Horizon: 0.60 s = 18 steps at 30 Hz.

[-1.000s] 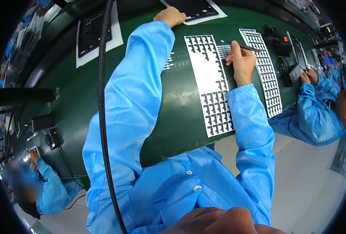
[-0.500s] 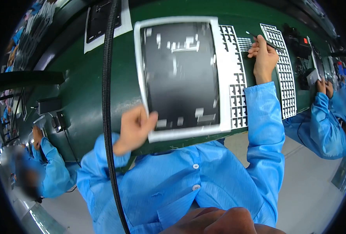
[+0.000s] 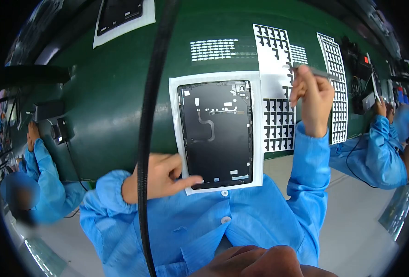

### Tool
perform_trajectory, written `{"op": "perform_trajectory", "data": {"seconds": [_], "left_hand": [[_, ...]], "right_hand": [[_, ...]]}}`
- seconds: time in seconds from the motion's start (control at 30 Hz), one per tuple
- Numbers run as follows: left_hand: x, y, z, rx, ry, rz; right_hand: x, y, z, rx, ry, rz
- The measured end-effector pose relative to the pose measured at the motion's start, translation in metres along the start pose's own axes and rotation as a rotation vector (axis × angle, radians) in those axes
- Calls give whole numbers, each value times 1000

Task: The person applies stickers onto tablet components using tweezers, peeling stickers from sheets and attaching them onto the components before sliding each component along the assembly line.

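A black tablet back cover [image 3: 219,154] lies on a white sheet [image 3: 256,138], close against my body. A bent flex strip and several small pale pieces show on its inner face. At its lower left corner is my left hand [image 3: 160,176], thumb on the corner and fingers curled at the edge. My right hand [image 3: 314,99], off to the right, is closed on dark tweezers [image 3: 317,72], their tip pointing left over a white sheet of black die-cut stickers [image 3: 278,113]. Whether the tip holds a piece is too small to tell.
Rows of small white stickers [image 3: 212,50] lie behind the cover. A second sticker sheet [image 3: 338,99] is farther right. Another tablet cover [image 3: 120,15] sits at the back left. A black cable [image 3: 150,106] hangs across the view. Co-workers sit on both sides.
The back cover and its white sheet have come toward my body with my left hand, uncovering white stickers behind. My right hand has drawn back slightly with the tweezers.
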<state>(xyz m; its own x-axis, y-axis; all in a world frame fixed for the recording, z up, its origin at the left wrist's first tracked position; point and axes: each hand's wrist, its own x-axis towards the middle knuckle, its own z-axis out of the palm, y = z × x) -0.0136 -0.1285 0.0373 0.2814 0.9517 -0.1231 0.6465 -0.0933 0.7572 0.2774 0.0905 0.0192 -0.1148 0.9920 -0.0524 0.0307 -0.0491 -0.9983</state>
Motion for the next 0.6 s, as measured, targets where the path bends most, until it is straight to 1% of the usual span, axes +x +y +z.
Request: {"op": "perform_trajectory", "data": {"seconds": [0.03, 0.1, 0.17, 0.23, 0.33, 0.5, 0.6], "left_hand": [[13, 1, -1, 35, 26, 47], [45, -6, 11, 121, 253, 237], [85, -13, 13, 284, 372, 395], [120, -21, 17, 361, 468, 404], [153, -41, 28, 366, 548, 379], [163, -49, 32, 294, 561, 341], [159, -48, 30, 310, 558, 354]], "right_hand": [[-13, -3, 10, -4, -30, 31], [-31, 3, 21, -15, -90, 114], [-40, 14, 29, -61, -104, 133], [-41, 26, 34, -69, -115, 98], [-42, 33, 36, -75, -114, 81], [-42, 40, 41, -39, -125, 109], [-42, 39, 41, -66, -148, 121]]}}
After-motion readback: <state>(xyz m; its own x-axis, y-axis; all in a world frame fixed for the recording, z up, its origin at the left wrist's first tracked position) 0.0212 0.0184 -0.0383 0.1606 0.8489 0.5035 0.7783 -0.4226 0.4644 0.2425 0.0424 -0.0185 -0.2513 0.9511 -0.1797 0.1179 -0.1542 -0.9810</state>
